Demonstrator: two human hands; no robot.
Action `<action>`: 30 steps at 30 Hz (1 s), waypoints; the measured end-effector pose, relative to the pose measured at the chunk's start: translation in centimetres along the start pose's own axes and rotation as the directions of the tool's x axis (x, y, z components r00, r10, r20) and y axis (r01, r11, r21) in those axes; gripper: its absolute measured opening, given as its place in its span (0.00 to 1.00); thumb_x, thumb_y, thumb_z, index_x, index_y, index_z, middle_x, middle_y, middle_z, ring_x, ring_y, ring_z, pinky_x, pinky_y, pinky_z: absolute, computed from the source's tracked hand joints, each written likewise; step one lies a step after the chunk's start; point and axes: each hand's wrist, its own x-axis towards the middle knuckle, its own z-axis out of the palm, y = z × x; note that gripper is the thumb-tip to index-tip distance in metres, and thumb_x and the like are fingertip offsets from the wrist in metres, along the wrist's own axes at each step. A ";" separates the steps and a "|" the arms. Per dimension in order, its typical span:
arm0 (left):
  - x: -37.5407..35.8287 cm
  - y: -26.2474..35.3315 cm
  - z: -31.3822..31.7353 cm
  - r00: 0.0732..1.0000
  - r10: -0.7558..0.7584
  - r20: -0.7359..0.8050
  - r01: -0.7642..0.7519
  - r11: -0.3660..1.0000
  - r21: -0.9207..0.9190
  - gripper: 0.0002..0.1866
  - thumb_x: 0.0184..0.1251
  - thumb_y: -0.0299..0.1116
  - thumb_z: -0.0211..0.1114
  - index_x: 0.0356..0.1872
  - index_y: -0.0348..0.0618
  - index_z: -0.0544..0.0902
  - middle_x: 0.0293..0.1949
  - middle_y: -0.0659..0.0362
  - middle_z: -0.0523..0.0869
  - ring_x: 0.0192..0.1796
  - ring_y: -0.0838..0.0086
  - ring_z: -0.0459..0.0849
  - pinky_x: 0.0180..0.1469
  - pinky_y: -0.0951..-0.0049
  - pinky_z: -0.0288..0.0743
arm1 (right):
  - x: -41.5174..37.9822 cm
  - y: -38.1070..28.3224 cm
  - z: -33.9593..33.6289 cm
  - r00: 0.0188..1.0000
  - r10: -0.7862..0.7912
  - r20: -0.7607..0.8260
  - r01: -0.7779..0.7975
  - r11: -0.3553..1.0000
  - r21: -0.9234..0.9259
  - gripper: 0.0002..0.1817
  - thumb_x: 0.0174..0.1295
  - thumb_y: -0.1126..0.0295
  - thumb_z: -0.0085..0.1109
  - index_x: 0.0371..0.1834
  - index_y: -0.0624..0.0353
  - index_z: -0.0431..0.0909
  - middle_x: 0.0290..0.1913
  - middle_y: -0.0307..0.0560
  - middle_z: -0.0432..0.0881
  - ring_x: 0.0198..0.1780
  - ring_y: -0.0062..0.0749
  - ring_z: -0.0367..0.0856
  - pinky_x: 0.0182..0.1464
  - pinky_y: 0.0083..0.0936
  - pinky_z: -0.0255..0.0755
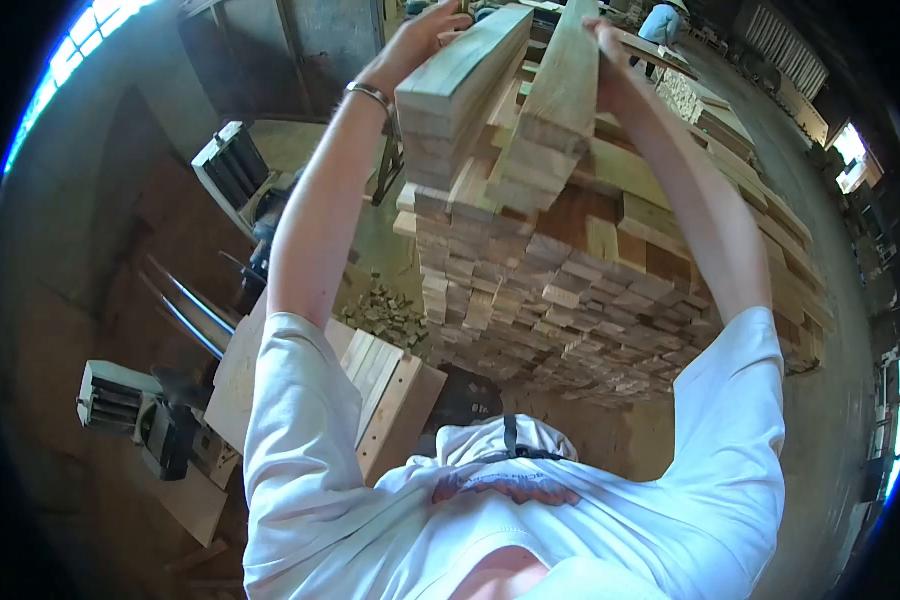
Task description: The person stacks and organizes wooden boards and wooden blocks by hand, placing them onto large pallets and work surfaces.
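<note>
Two narrow stacks of pale boards rest lengthwise on a large pile of lumber. My left hand is at the outer side of the left stack, near its far end, with the fingers curled against the wood. Against the outer side of the right stack is my right hand, its fingertips at the top edge and the rest partly hidden by the wood. A gap separates the two stacks at their near ends.
Small offcuts lie on the floor left of the pile. Machinery and a wooden bench stand at the left. A person in a light blue top is in the background. More boards extend along the right.
</note>
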 end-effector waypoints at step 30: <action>0.9 -5.9 1.6 0.999 -0.031 -0.043 0.020 0.973 -0.229 0.24 0.70 0.50 0.61 0.57 0.42 0.79 0.49 0.55 0.86 0.46 0.72 0.85 0.48 0.72 0.79 | 2.4 5.8 2.6 0.848 -0.426 0.315 0.281 0.866 0.413 0.30 0.73 0.44 0.38 0.61 0.59 0.70 0.57 0.52 0.77 0.60 0.45 0.75 0.64 0.41 0.69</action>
